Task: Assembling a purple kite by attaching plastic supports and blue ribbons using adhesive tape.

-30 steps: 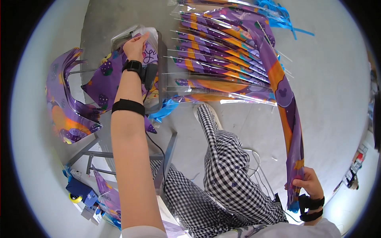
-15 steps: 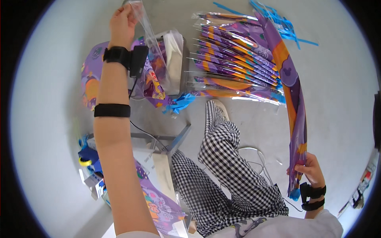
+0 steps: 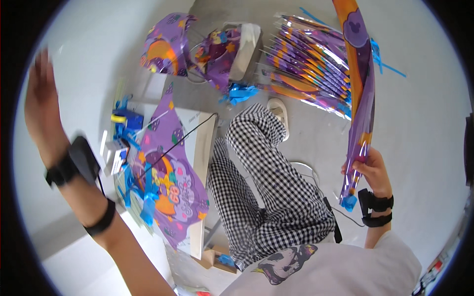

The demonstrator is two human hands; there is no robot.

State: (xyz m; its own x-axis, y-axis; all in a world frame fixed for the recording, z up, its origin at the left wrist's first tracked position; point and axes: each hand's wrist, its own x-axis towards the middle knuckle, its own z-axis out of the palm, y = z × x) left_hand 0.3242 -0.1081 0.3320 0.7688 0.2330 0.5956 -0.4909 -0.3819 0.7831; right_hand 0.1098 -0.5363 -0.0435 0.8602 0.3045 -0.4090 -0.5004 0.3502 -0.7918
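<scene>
My right hand (image 3: 373, 170) grips the lower part of a long rolled-up kite (image 3: 361, 81), purple and orange with a printed pattern. The kite stands nearly upright in view, running past the top edge, with a blue ribbon bunch at its lower end. Shiny clear film shows around its lower part. My left hand (image 3: 43, 96) is raised at the far left, away from the table. Its fingers are stretched out and blurred at the tips, with nothing visible in them. A flat diamond-shaped purple kite (image 3: 175, 187) lies on the white table nearest my left forearm.
Several wrapped rolled kites (image 3: 311, 61) lie in a row on the floor. Beside them stand a pale-topped stool (image 3: 244, 52) with printed sheets and another purple sheet (image 3: 165, 47). Blue ribbons (image 3: 148, 200) lie on the table (image 3: 197, 143). A cardboard box (image 3: 217, 259) sits below it.
My left hand has swung left and down, away from the stool; the clear plastic sleeve it held is gone from it. My right hand still holds the rolled-up kite, slightly higher in view.
</scene>
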